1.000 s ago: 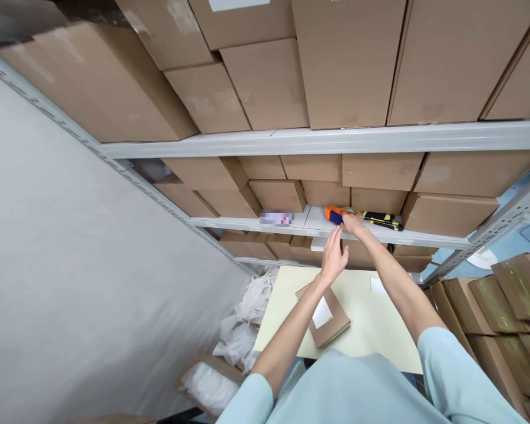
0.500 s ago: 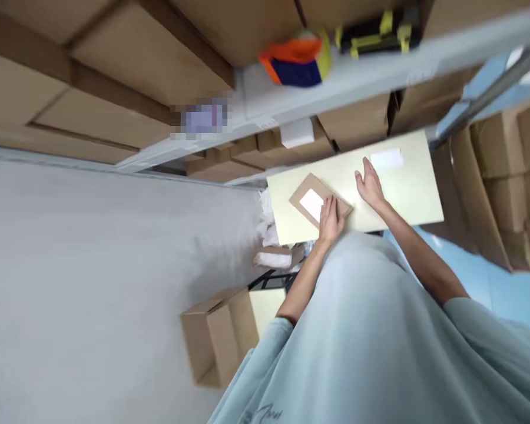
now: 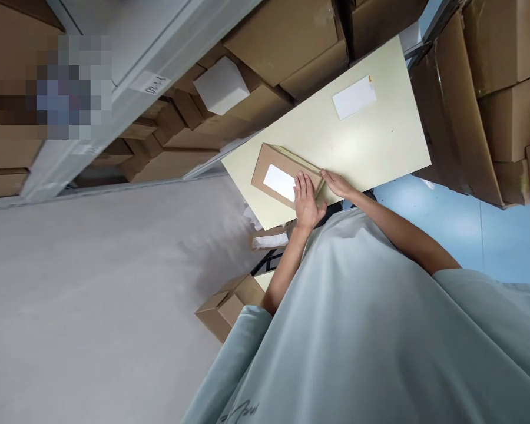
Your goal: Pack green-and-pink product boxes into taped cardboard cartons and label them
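Note:
A small flat cardboard box (image 3: 274, 164) with a white label (image 3: 280, 182) lies on a pale yellow table (image 3: 380, 141). My left hand (image 3: 306, 200) rests flat on the box's near end, fingers spread over its top. My right hand (image 3: 338, 184) touches the box's right near corner with its fingers extended along the edge. Neither hand is closed around the box. A loose white label sheet (image 3: 354, 97) lies on the far part of the table.
Grey metal shelving (image 3: 128, 88) with stacked cardboard boxes (image 3: 287, 35) runs behind the table, and a white block (image 3: 221, 85) sits on a lower box. More cartons (image 3: 490, 82) stand to the right. An open carton (image 3: 225, 306) sits on the floor to the left.
My right hand left the tape dispenser on the shelf and came down to the box's corner. My left hand settled onto the box. My view dropped toward the table.

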Demonstrator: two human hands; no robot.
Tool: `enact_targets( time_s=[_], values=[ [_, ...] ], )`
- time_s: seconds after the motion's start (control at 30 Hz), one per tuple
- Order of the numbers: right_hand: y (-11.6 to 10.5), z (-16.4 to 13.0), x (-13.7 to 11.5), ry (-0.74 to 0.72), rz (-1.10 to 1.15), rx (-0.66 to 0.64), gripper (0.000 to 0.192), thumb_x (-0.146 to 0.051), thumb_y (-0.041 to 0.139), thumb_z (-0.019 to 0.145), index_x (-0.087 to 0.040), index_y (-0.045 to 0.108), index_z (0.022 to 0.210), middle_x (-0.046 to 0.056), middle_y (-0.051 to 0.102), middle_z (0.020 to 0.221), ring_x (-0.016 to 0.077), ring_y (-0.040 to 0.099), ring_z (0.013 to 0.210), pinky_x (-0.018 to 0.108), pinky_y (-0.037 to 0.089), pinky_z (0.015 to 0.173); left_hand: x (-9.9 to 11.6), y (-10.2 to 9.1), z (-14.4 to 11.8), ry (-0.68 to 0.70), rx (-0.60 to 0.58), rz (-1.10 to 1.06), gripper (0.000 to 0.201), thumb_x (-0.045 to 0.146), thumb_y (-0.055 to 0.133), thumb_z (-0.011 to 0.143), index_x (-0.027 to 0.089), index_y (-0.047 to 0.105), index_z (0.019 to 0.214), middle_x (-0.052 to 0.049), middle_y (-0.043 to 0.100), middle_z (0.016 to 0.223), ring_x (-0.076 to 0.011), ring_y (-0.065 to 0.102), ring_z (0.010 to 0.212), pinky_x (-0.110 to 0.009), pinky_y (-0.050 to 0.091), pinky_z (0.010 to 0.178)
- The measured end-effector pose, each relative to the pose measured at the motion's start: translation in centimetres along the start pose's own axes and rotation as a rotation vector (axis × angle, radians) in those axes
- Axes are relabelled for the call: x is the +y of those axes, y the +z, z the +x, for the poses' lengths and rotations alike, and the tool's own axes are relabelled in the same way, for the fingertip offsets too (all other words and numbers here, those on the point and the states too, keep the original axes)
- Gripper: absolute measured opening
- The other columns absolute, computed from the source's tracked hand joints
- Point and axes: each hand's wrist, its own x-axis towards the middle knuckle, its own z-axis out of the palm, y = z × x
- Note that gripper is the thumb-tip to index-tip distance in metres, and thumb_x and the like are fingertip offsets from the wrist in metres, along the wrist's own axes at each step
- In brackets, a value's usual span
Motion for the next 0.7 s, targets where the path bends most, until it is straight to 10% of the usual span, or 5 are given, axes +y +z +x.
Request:
enact_targets(
  time_s=[0.27,0.5,0.7],
  values=[
    [-0.8,1.0,-2.3,0.124,-0.013,0.017,0.097,-0.088,0.03,0.112,-0.009,0.079,0.139,0.022,0.073,0.155,0.0369,0.059,0.159,0.048,0.037,0.139,-0.5,-1.6,0.8,0.068,-0.05,-0.102,0.114,0.049,0.081,0.091,0.006,0.025,0.181,-0.024,0.012,0.193,-0.0447,0.003,0.181,-0.065,0.014,0.146],
    [0.6,-2.2,-3.2,0.513,0.196,0.192,0.086,-0.07,0.015,0.118,-0.009,0.044,0.172,0.031,0.056,0.169,0.0309,0.07,0.146,0.051,0.061,0.119,-6.6,-12.4,9.9,-0.105,0.161,-0.186,0.105,0.068,0.072,0.099,0.006,0.038,0.176,-0.024,0.029,0.189,-0.0422,0.009,0.181,-0.056,0.013,0.148],
    [3.6,-2.9,-7.1,0.551,0.438,0.122,0.081,-0.062,0.013,0.119,-0.004,0.054,0.158,0.032,0.071,0.148,0.0268,0.081,0.125,0.04,0.067,0.106,-8.7,-18.0,13.6,-0.276,-0.113,-0.243,0.089,0.073,0.056,0.107,0.004,0.058,0.162,-0.03,0.056,0.171,-0.046,0.052,0.163,-0.057,0.039,0.135]
  ],
)
